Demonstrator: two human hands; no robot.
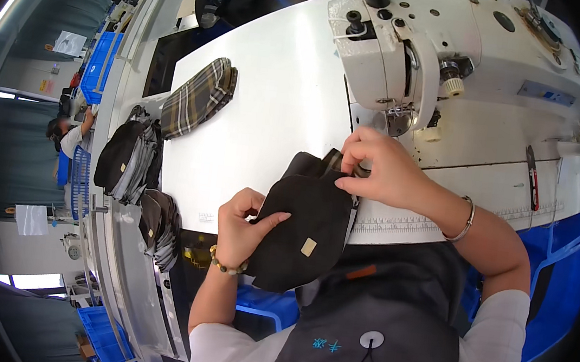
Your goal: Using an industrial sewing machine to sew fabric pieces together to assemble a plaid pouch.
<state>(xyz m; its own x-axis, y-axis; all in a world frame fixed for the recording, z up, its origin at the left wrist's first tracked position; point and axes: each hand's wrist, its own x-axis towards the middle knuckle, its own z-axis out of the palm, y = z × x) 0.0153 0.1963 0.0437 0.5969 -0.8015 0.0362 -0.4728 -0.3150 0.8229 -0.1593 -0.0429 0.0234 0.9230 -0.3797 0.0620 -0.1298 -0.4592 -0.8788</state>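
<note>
A black fabric piece (299, 228) with rounded edges and a small tan label hangs over the front edge of the white sewing table (271, 94). My left hand (243, 225) grips its left side, thumb on top. At its upper right corner my right hand (380, 166) pinches the edge between thumb and finger. A bit of plaid cloth (333, 160) peeks out there, partly hidden by the black fabric. Just beyond my right hand stands the needle area of a white sewing machine (381, 56).
Folded plaid pieces (200, 97) lie at the table's left. Beside them are stacks of black and grey fabric pieces (130, 154). A red-and-black cutter (533, 178) and a printed ruler strip (398, 224) lie at right. Another person (72, 137) sits far left.
</note>
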